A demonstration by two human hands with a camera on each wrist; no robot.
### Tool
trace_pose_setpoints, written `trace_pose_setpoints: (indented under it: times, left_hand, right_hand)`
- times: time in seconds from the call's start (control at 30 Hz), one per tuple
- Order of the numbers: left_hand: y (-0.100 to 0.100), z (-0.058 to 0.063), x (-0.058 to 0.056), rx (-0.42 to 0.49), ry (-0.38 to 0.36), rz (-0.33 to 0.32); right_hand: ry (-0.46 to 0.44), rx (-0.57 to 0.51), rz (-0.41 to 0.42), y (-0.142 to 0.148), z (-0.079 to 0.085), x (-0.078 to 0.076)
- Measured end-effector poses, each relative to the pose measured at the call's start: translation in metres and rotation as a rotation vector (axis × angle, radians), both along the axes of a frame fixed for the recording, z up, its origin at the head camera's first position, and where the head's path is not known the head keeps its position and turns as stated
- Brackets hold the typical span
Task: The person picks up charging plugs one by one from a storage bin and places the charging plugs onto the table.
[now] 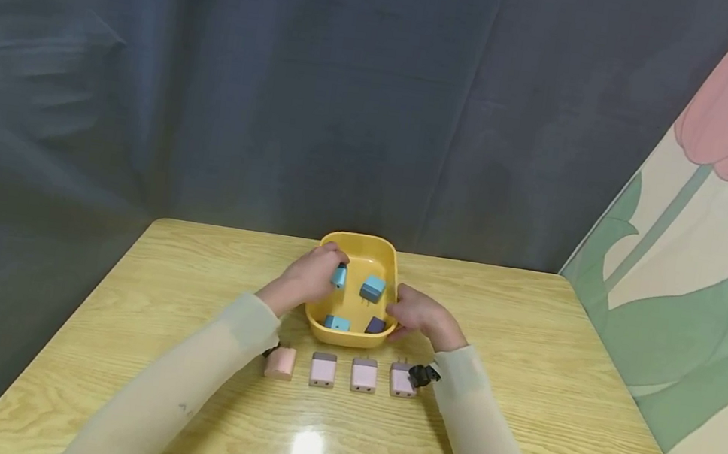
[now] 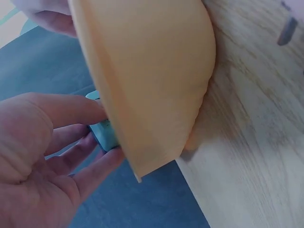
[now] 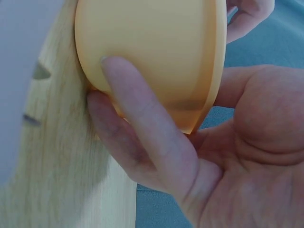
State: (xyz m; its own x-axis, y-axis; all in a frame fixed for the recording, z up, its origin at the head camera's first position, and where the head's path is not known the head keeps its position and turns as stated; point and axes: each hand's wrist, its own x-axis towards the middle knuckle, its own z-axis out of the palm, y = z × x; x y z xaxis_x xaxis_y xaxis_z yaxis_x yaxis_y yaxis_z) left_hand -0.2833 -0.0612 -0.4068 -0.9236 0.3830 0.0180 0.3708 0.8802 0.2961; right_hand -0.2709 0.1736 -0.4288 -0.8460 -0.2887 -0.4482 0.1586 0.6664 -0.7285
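My left hand (image 1: 317, 273) reaches over the left rim of a yellow plastic bin (image 1: 342, 336). It pinches a light blue plug-in charger (image 1: 339, 277) between thumb and fingers; the left wrist view shows this charger (image 2: 104, 134) partly hidden by the bin wall. At the bin's right side, my right hand (image 1: 421, 314) grips the wall, fingers (image 3: 142, 107) against the outside and thumb over the rim. Inside the bin lie a two-tone blue charger (image 1: 373, 289), another light blue charger (image 1: 337, 323) and a dark navy charger (image 1: 375, 325).
In front of the bin, a pink charger (image 1: 280, 364) and lilac chargers (image 1: 322, 371), (image 1: 364, 376), (image 1: 402, 382) form a row on the wooden table (image 1: 231, 423). A dark curtain (image 1: 352, 104) hangs behind; a flower-painted wall (image 1: 723, 301) stands right.
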Motion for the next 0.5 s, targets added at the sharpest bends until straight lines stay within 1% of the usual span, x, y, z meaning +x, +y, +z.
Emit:
trace_pose_setpoints:
  times: [0.1,0.3,0.5]
  left_hand:
    - [-0.003,0.002,0.004,0.012,0.007,0.003]
    - [-0.008,0.008,0.012,0.025,0.032,-0.01]
    - [-0.011,0.013,0.019,0.031,0.042,-0.012]
  right_hand:
    - [0.0,-0.007,0.0,0.001,0.0,0.0]
    - [0.01,-0.001,0.002,0.003,0.003,0.002]
    - [0.009,0.003,0.005,0.003,0.003,0.002]
